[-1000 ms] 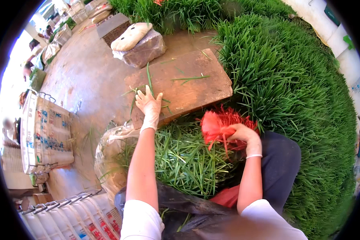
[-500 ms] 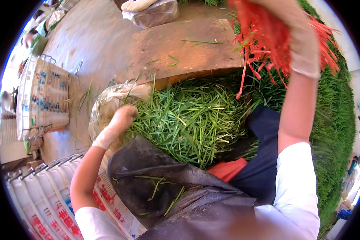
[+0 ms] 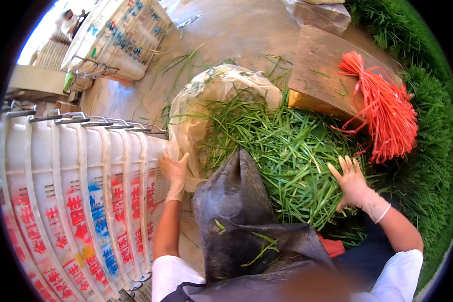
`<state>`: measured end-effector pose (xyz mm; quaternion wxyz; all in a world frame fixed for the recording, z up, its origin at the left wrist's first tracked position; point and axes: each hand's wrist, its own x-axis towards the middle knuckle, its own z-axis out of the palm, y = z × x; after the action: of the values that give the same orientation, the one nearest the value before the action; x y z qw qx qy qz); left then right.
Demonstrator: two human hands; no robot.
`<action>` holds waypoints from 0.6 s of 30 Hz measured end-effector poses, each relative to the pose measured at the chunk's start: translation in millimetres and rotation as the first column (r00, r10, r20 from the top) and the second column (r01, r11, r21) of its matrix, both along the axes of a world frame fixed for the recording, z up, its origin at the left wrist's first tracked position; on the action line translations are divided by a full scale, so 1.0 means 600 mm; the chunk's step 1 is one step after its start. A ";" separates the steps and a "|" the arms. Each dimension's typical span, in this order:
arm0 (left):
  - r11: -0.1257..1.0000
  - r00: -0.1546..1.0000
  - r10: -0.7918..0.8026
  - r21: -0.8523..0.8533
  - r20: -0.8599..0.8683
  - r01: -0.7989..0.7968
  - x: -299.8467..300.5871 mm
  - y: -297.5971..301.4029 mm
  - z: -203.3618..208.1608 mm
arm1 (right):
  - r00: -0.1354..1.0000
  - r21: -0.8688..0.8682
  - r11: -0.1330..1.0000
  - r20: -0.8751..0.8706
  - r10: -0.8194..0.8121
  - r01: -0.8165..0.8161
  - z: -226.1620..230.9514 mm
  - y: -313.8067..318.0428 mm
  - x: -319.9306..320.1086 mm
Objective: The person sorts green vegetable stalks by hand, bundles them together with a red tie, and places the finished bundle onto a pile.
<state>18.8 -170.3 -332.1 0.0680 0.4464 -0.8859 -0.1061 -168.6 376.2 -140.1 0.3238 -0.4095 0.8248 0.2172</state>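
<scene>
A heap of cut green leafy stalks [image 3: 292, 156] lies in front of me, spilling out of a clear plastic bag [image 3: 194, 108] whose mouth gapes toward the heap. My left hand [image 3: 173, 173], gloved, is at the bag's near left rim and appears to grip it, thumb apart from the fingers. On the heap's right side my right hand [image 3: 355, 186], also in a thin pale glove, is spread with nothing in it. A bundle of red plastic strips [image 3: 392, 121], gathered at its top, rests across the right end of a board and onto the greens.
White crates [image 3: 85, 186] with coloured markings stand close on my left, another crate [image 3: 121, 40] farther off. The brown board [image 3: 322, 70] lies beyond the heap. Long grass-like greens [image 3: 433, 151] line the right side. A dark apron [image 3: 231, 216] covers my lap.
The view has swung left. My right hand has let go of the red strips, now lying on the board, and come down to the heap. My left hand has moved to the bag's near rim.
</scene>
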 end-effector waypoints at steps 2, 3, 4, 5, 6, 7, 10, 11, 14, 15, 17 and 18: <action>0.945 0.991 0.129 0.305 -0.023 -0.116 0.019 -0.028 -0.064 | 0.999 0.091 0.996 -0.029 -0.020 0.023 -0.072 0.032 -0.001; 0.890 0.982 0.188 0.426 -0.025 -0.160 0.033 -0.049 -0.090 | 0.999 0.061 0.997 -0.022 -0.036 0.037 -0.099 0.021 -0.013; 0.818 0.969 0.248 0.540 -0.016 -0.201 0.057 -0.071 -0.115 | 0.999 0.032 0.998 -0.008 -0.049 0.049 -0.124 0.006 -0.019; 0.736 0.952 0.306 0.634 0.000 -0.237 0.088 -0.094 -0.120 | 0.998 -0.006 0.998 0.014 -0.063 0.063 -0.150 -0.008 -0.022; 0.636 0.933 0.359 0.728 0.015 -0.256 0.113 -0.104 -0.119 | 0.986 -0.049 0.991 0.116 -0.115 0.122 -0.168 -0.025 -0.042; 0.532 0.906 0.421 0.797 0.044 -0.286 0.151 -0.118 -0.104 | 0.979 -0.108 0.983 0.155 -0.134 0.152 -0.181 -0.042 -0.048; 0.733 0.929 0.219 0.679 -0.297 0.045 -0.004 0.007 0.031 | 0.894 -0.120 0.892 0.171 -0.414 0.436 -0.276 0.064 -0.042; 0.674 0.902 0.199 0.721 -0.384 0.158 -0.034 0.025 0.087 | 0.874 -0.232 0.843 0.168 -0.456 0.485 -0.277 0.083 -0.023; 0.570 0.820 0.136 0.721 -0.556 0.394 -0.049 0.051 0.281 | 0.810 -0.334 0.740 0.314 -0.496 0.583 -0.237 0.028 -0.023; 0.559 0.822 0.101 0.715 -0.561 0.419 -0.041 0.058 0.334 | 0.768 -0.316 0.709 0.386 -0.510 0.630 -0.201 -0.017 -0.022; 0.530 0.826 0.030 0.709 -0.563 0.464 -0.024 0.088 0.413 | 0.764 -0.343 0.698 0.443 -0.470 0.629 -0.138 -0.110 -0.025; 0.507 0.862 -0.029 0.736 -0.506 0.449 -0.016 0.101 0.426 | 0.760 -0.398 0.662 0.474 -0.444 0.635 -0.119 -0.148 -0.024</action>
<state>9.0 -109.7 -76.5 0.0249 0.2574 -0.7418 -0.6187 -183.2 287.1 -211.5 0.3814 -0.2456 0.8676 -0.2037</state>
